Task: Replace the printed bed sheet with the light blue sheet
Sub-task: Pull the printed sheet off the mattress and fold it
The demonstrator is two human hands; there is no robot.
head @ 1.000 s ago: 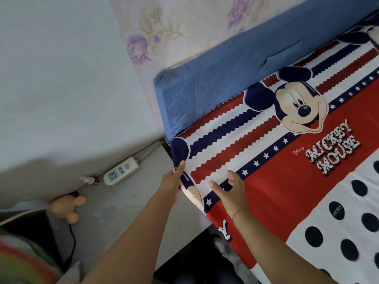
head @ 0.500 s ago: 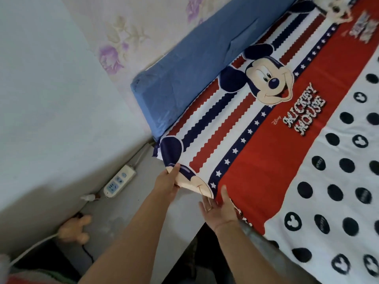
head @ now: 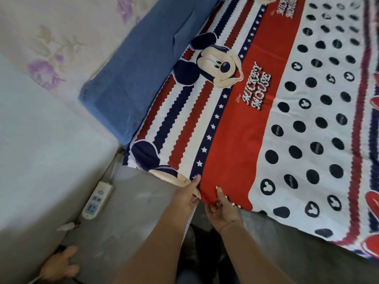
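Covering the bed, the printed bed sheet (head: 235, 140) lies smooth and flat, thin cloth with scalloped red and navy stripes, a starred band, cartoon mouse faces and black dots on white. A blue quilted bolster (head: 131, 78) runs along floral wallpaper (head: 61, 37), beside a grey table (head: 133, 201) bearing a white power strip (head: 97, 199). At the sheet's near edge the left hand (head: 184, 199) pinches it, thumb on top, while the palm-up right hand (head: 223, 212) has fingers (head: 213, 209) curled on the red band.

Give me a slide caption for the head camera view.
Left hand and right hand grip the printed bed sheet at its near edge.

Top & rt edges cut off printed sheet (head: 235, 130).
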